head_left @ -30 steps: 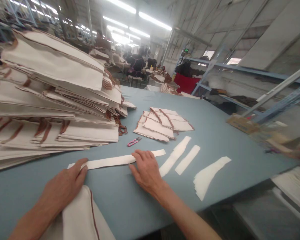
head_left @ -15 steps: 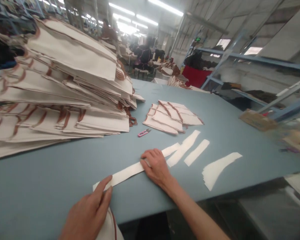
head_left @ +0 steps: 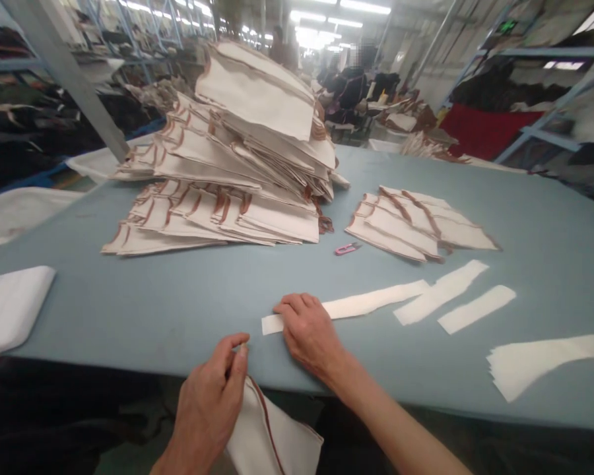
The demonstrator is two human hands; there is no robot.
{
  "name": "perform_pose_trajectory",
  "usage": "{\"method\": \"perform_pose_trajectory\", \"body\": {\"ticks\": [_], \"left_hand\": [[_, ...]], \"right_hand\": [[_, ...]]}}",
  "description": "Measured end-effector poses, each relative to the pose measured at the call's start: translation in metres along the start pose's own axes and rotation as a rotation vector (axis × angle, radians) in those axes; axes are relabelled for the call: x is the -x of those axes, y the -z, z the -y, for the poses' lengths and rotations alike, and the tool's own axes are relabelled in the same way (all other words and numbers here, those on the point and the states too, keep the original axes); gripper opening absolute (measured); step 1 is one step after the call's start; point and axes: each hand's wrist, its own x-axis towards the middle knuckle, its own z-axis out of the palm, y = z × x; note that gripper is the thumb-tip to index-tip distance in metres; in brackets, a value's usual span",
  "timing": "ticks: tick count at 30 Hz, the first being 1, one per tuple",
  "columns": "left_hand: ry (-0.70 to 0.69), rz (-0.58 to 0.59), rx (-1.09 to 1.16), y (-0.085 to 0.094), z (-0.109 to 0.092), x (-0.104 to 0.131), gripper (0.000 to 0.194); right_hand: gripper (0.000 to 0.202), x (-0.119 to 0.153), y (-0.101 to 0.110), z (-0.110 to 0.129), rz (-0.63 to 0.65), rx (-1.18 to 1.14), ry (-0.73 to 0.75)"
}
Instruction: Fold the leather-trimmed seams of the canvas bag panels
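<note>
My left hand is at the table's front edge, thumb and forefinger pinched on a cream fabric piece with a brown edge, which hangs below the tabletop. To its right, my right hand lies over the left part of a long cream strip, pressing it on the table with its fingers close together. More cream strips lie to the right. Pink thread snips rest beyond the hands, near overlapping brown-edged pieces.
A tall stack of cream, brown-edged pieces stands at the back left of the blue-grey table. A white folded bundle is at the left edge. Fanned cream pieces lie at the right. A person is in the background.
The view has turned left. My left hand has come off the strip toward the table edge with the brown-edged piece. My right hand is now closer to the strip's left end.
</note>
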Motion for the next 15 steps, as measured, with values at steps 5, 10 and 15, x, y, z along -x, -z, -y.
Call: {"method": "perform_pose_trajectory", "body": {"ticks": [5,10,15], "left_hand": [[-0.059,0.065,-0.048,-0.007,0.008,0.014,0.044],[-0.075,0.082,-0.013,-0.012,0.014,0.017,0.045],[-0.063,0.088,0.066,-0.011,0.017,0.012,0.045]], "right_hand": [[0.030,0.009,-0.009,0.012,-0.043,-0.023,0.045],[0.012,0.020,0.003,0.025,-0.127,0.059,-0.113],[0.017,0.017,0.001,0.048,-0.039,0.150,-0.209]]}}
